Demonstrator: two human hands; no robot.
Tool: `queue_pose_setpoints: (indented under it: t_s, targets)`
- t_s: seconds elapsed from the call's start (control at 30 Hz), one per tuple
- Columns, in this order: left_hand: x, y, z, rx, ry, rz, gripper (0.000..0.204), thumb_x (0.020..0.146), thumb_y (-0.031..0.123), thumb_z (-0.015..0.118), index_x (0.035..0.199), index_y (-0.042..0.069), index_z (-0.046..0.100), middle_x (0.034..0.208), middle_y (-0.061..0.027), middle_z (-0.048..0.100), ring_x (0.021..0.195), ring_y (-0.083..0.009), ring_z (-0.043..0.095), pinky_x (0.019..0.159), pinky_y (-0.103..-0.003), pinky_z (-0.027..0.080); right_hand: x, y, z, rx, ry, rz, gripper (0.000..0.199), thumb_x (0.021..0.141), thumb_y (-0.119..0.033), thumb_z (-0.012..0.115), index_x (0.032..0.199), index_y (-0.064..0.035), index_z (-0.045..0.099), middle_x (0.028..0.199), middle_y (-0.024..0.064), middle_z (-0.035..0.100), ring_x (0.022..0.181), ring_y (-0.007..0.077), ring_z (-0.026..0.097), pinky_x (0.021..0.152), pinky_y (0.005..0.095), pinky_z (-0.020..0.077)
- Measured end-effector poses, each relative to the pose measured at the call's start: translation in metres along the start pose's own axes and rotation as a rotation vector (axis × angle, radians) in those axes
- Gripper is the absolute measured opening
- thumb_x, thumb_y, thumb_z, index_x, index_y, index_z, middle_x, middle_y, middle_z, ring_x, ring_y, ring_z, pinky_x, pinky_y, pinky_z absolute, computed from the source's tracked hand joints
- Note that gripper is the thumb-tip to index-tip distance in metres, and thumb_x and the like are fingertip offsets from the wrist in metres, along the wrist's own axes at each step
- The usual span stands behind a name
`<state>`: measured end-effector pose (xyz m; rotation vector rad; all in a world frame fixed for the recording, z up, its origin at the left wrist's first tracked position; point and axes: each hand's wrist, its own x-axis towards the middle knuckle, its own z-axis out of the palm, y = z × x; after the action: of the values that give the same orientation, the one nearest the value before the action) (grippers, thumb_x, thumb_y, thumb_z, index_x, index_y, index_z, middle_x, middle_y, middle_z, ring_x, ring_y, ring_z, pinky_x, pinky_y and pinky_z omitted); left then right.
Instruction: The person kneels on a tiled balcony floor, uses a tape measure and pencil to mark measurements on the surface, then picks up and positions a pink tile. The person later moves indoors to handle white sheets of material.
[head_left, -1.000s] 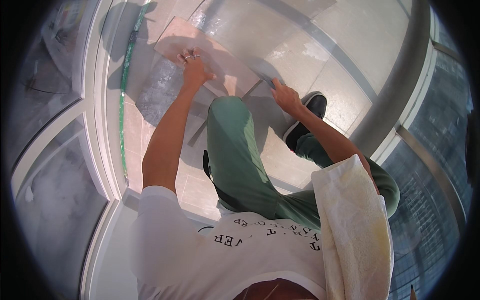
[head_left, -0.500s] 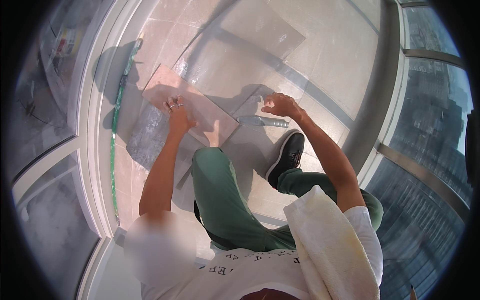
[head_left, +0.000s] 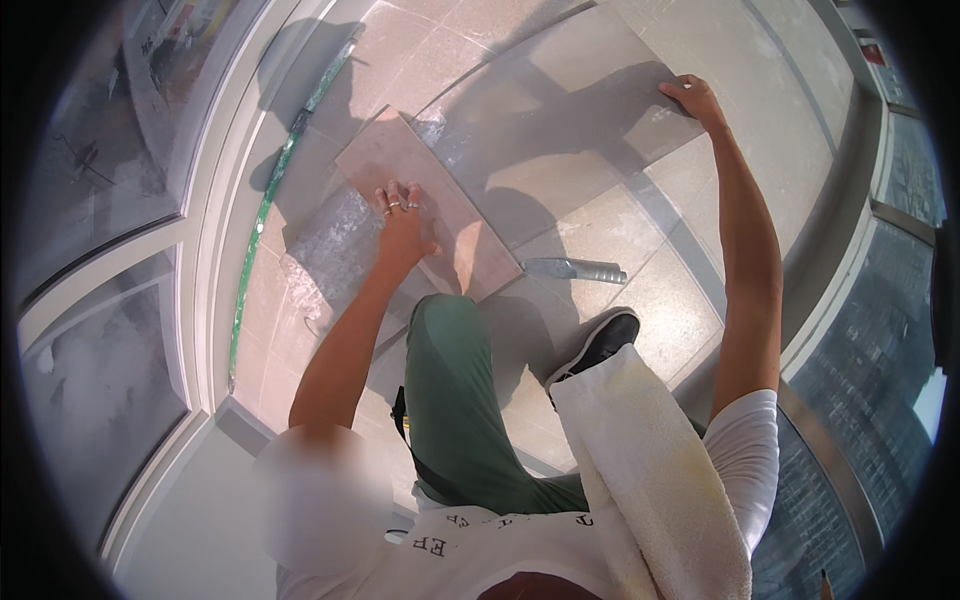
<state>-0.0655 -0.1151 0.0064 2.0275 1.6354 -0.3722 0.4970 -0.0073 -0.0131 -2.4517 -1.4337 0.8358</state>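
My left hand (head_left: pixel 403 232) lies with fingers spread, palm down, on a pinkish rectangular board (head_left: pixel 455 215). Rings show on its fingers. The board rests at a slant on the floor in front of my bent knee. Out to the far right, my right hand (head_left: pixel 697 100) grips the corner of a large, thin grey sheet (head_left: pixel 560 95), fingers closed at its edge. This sheet reaches behind the pinkish board and partly lies in my shadow. Between the board's near right corner and my shoe is a grey tool (head_left: pixel 575 270) with a flat end and a ribbed handle.
A long green stick (head_left: pixel 262 215) leans along the white window frame (head_left: pixel 195 230) on the left. My black shoe (head_left: pixel 606 345) stands on the tiled floor (head_left: pixel 680 300). A whitish towel (head_left: pixel 645 455) hangs in front of me. Glass panes and a frame close off the right side.
My right hand has moved away from above the grey tool, far and to the right, and has taken hold of the grey sheet's corner. My left hand stays on the pinkish board.
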Motion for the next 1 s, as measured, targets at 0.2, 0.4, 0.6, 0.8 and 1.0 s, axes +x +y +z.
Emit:
queue_pose_setpoints:
  t_s: [0.2,0.4,0.6,0.8,1.0]
  targets:
    - [-0.006,-0.002,-0.002,-0.005,0.004,-0.013,0.123,0.047,0.022,0.092,0.146,0.011,0.020,0.151,-0.0253,0.012,0.139,-0.0526,0.010,0.096,-0.053,0.049,-0.092,-0.110,-0.106,0.123,-0.254,-0.302,0.046,0.083,-0.042,0.067,0.100,0.0008,0.066,0.078,0.0117,0.067,0.066,0.0191,0.065,0.067,0.0316,0.0525]
    - [-0.007,-0.010,0.009,-0.054,0.043,0.011,0.123,0.045,0.021,0.092,0.145,0.009,0.021,0.150,-0.0261,0.013,0.138,-0.0539,0.012,0.099,-0.055,0.045,-0.245,-0.214,-0.128,-0.175,-0.097,-0.533,0.030,0.089,-0.030,0.062,0.099,-0.0023,0.066,0.078,0.0155,0.068,0.069,0.0239,0.067,0.072,0.0373,0.0536]
    - [-0.007,-0.011,0.013,0.022,0.053,0.011,0.124,0.047,0.026,0.093,0.145,0.008,0.020,0.150,-0.0272,0.013,0.137,-0.0548,0.011,0.099,-0.055,0.045,-0.241,-0.217,-0.115,-0.219,-0.008,-0.470,0.024,0.087,-0.022,0.066,0.104,-0.0057,0.065,0.084,0.0153,0.068,0.074,0.0263,0.067,0.074,0.0387,0.0535]
    - [-0.001,-0.006,0.014,0.082,0.054,0.048,0.124,0.049,0.030,0.092,0.146,0.007,0.018,0.148,-0.0282,0.016,0.136,-0.0567,0.010,0.097,-0.051,0.049,-0.205,-0.092,-0.069,-0.547,0.726,-0.468,0.043,0.083,-0.020,0.070,0.122,-0.0102,0.055,0.112,0.0115,0.061,0.102,0.0281,0.061,0.090,0.0451,0.0467]
    - [-0.001,-0.005,0.009,0.034,0.003,0.018,0.124,0.052,0.028,0.091,0.148,0.008,0.016,0.151,-0.0258,0.012,0.139,-0.0521,0.006,0.103,-0.052,0.042,-0.324,-0.014,0.118,-0.362,-0.209,-0.501,0.056,0.077,-0.025,0.075,0.126,-0.0122,0.049,0.121,0.0159,0.053,0.117,0.0337,0.053,0.098,0.0489,0.0407]
